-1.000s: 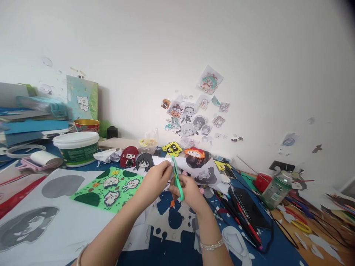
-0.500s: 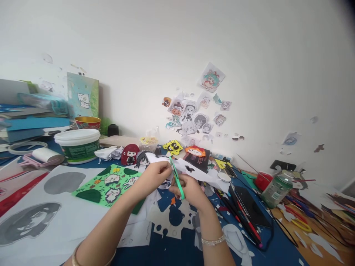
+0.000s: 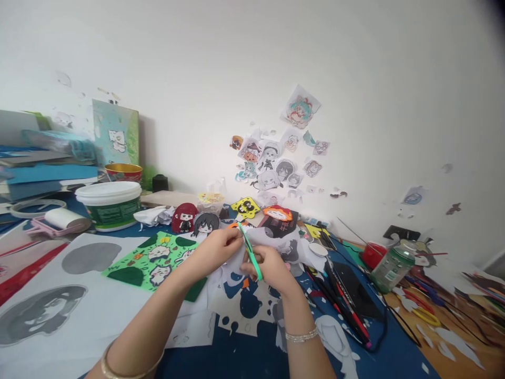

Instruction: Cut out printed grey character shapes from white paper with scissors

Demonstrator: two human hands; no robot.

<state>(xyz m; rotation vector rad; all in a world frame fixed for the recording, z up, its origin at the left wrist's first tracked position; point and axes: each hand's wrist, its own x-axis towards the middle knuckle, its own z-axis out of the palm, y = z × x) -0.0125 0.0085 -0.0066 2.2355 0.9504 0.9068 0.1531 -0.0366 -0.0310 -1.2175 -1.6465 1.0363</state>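
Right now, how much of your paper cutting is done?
Some looks done: a red-haired paper figure and a black-haired paper figure look cut out, and a cream paper sheet has holes. In hand: the right hand holds green scissors, and the left hand grips white paper near the blades. Probably left: more of that paper. The fingers hide how much.

Right hand (image 3: pixel 265 264) grips green scissors (image 3: pixel 253 258); left hand (image 3: pixel 228 243) holds white paper (image 3: pixel 268 237); white-lidded tub (image 3: pixel 108 208) stands on the blue surface (image 3: pixel 236 363).
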